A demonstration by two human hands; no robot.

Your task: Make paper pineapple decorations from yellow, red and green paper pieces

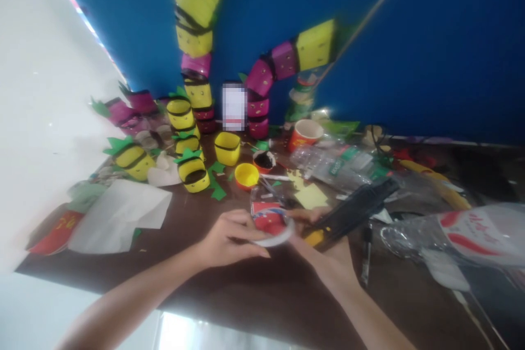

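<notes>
In the middle front, my left hand (229,238) is closed on a cut piece of plastic bottle (268,221) with a red and blue label and a pale rim. Close by on the right, my right hand (338,257) is wrapped around a long black tool (355,208) with a yellow part at its near end; blur hides its exact kind. The right fingertips reach the cut bottle piece. Just beyond it are a small yellow cup (246,175) and a cup with dark contents (264,162).
Yellow pineapple-like cups (193,175) and stacked yellow and magenta segments (258,79) stand at the back, near a phone (234,105). White paper (123,213) lies left. Clear bottles (340,167), a large labelled bottle (476,235) and a marker (366,254) are on the right.
</notes>
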